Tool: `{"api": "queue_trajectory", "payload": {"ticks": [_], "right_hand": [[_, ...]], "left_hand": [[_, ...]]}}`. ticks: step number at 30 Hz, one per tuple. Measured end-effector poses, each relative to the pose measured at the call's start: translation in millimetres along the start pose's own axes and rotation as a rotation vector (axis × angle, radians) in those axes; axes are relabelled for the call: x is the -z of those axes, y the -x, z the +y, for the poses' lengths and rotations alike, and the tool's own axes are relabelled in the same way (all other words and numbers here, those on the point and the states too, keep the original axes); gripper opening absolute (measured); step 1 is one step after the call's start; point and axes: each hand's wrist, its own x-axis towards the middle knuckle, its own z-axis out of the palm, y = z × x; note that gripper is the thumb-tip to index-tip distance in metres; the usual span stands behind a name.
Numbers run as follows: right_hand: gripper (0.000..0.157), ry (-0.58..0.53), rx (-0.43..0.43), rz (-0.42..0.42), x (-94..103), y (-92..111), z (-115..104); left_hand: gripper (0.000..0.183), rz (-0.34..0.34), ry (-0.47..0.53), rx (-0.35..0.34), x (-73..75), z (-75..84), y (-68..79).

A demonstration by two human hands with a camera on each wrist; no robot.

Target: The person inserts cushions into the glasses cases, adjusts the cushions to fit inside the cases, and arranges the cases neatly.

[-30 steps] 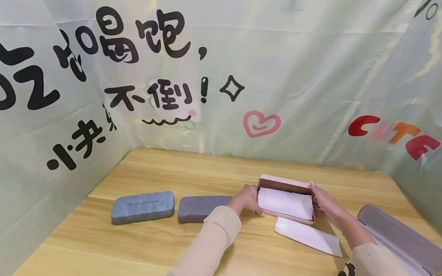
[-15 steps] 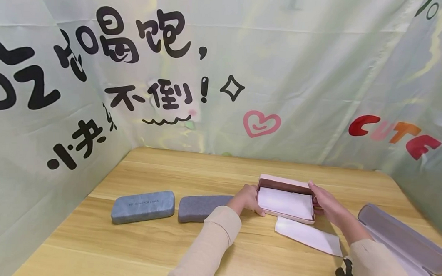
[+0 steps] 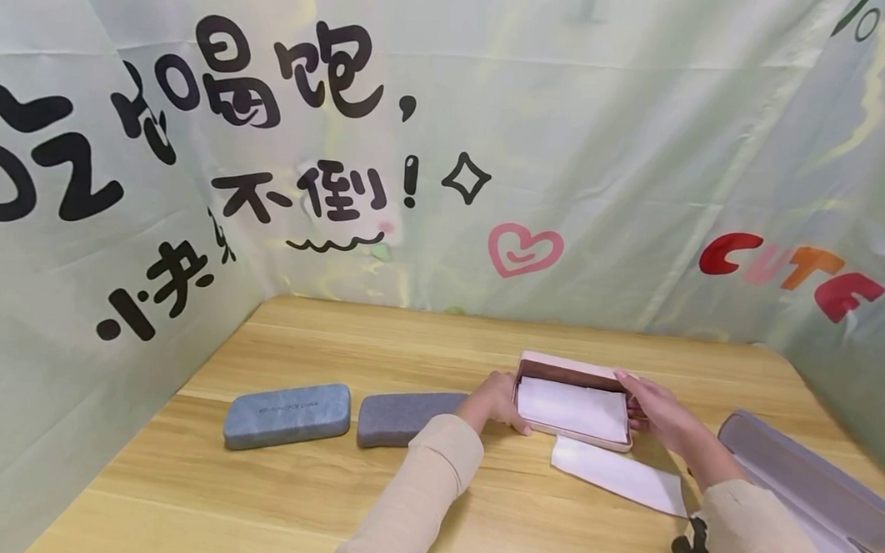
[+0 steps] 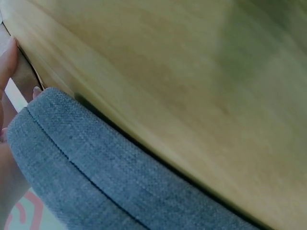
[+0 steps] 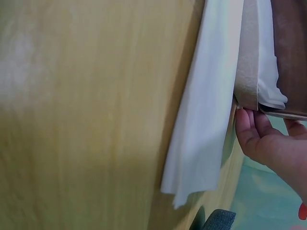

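An open pink glasses case (image 3: 573, 367) stands on the table with a folded white cloth (image 3: 572, 410) inside it. My left hand (image 3: 494, 399) holds its left end, thumb near the front bottom edge. At the other end, my right hand (image 3: 660, 415) grips the case, its thumb on the raised lid's corner and its fingers bent against the side. In the right wrist view these fingers (image 5: 254, 129) touch the case's corner. A second white cloth (image 3: 620, 476) lies flat just in front of the case. The left wrist view shows only part of the left hand (image 4: 7, 62).
A blue glasses case (image 3: 287, 416) lies shut at the left. Beside my left forearm is a shut grey-blue case (image 3: 405, 416), partly hidden. An open lavender case (image 3: 814, 488) lies at the right. A small black object (image 3: 691, 550) shows by the right cuff. Printed cloth walls enclose the table.
Both hands keep hold of the pink case, which stays in place. The right hand shifts very slightly at its end. The cloth in front and the other cases have not moved.
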Motion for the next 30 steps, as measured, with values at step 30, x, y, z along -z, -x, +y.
{"api": "queue_trajectory", "payload": {"ticks": [30], "right_hand": [[0.044,0.065,0.045,-0.033,22.8,13,11]], "left_hand": [[0.081,-0.017,-0.021,-0.016,-5.4,5.2,-0.3]]}}
